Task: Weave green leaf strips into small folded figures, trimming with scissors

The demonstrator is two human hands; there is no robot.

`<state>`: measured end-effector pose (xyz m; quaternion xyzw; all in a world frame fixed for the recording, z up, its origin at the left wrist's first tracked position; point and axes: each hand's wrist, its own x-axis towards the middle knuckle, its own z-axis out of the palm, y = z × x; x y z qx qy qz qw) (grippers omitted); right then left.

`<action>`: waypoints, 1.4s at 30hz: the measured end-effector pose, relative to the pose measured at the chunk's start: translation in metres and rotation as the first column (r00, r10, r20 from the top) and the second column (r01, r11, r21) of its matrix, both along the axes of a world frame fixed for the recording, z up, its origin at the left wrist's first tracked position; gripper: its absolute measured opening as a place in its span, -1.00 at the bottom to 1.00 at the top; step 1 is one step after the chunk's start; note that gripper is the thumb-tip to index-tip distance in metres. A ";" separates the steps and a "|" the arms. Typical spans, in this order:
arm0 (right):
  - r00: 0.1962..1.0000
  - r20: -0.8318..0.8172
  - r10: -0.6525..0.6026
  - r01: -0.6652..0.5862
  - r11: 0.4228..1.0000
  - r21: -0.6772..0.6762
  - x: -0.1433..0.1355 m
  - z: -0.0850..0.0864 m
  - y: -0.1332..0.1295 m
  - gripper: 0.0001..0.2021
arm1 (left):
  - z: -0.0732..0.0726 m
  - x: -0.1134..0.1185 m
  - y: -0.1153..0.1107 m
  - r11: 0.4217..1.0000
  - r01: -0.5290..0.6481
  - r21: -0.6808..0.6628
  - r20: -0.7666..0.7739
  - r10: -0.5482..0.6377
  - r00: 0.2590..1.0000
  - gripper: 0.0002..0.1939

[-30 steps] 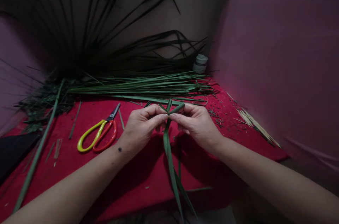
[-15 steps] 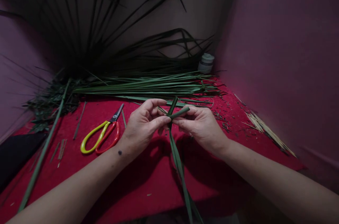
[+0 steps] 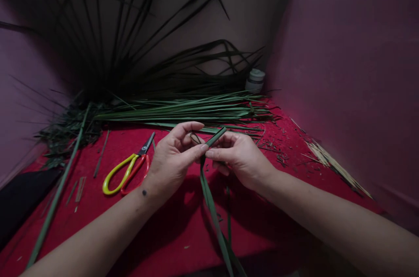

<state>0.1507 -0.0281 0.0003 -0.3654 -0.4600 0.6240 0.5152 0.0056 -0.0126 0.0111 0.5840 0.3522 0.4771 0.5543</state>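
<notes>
Between my hands is a folded green palm leaf strip (image 3: pixel 216 136), its upper end slanting up to the right and its long tails hanging down toward the table's front edge. My left hand (image 3: pixel 176 148) pinches the fold between thumb and fingers, with a small thin loop showing by its fingertips. My right hand (image 3: pixel 240 154) is closed on the same strip, its thumb pressed near the fold. The fingers hide part of the folded spot. Scissors (image 3: pixel 129 170) with one yellow and one red handle lie left of my left hand, partly behind the wrist.
A pile of long green leaves (image 3: pixel 183 111) lies across the back of the red cloth (image 3: pixel 170 229). A white container (image 3: pixel 255 80) stands behind it. Thin pale sticks (image 3: pixel 337 165) lie at the right, a long green stem (image 3: pixel 60 185) at the left. Leaf scraps are scattered around.
The two crossing leaf ends now show as one end slanting right. Both hands have shifted slightly left, and a separate strand now hangs below my right hand.
</notes>
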 end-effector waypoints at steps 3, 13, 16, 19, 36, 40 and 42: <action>0.999 -0.027 -0.028 0.028 1.000 0.003 -0.004 0.003 -0.001 -0.84 | 0.003 -0.001 -0.002 1.000 -0.017 0.016 0.020 0.017 1.000 -0.66; 0.973 -0.073 -0.219 0.215 0.975 -0.057 -0.001 0.006 0.015 -0.85 | -0.001 -0.004 0.008 0.992 0.094 -0.083 0.000 -0.095 0.996 -0.60; 0.958 -0.089 -0.274 0.269 0.961 -0.058 0.000 0.009 0.017 -0.83 | -0.001 -0.005 0.007 0.951 0.230 -0.206 -0.085 -0.252 0.964 -0.79; 0.950 -0.094 -0.299 0.300 0.954 -0.003 -0.004 0.010 0.015 -0.82 | 0.003 -0.011 0.010 0.911 0.338 -0.236 -0.162 -0.379 0.911 -0.86; 0.955 -0.061 -0.289 0.291 0.956 0.032 -0.014 -0.009 0.004 -0.86 | 0.001 -0.013 0.022 0.995 0.101 0.001 -0.285 -0.097 0.954 -0.83; 0.961 -0.053 -0.270 0.271 0.962 0.017 -0.014 -0.012 0.003 -0.84 | -0.004 -0.011 0.018 0.996 0.087 -0.020 -0.289 -0.089 0.953 -0.81; 0.964 -0.037 -0.262 0.261 0.965 -0.016 -0.013 -0.014 0.003 -0.81 | -0.006 -0.009 0.016 0.996 0.075 -0.052 -0.273 -0.086 0.958 -0.81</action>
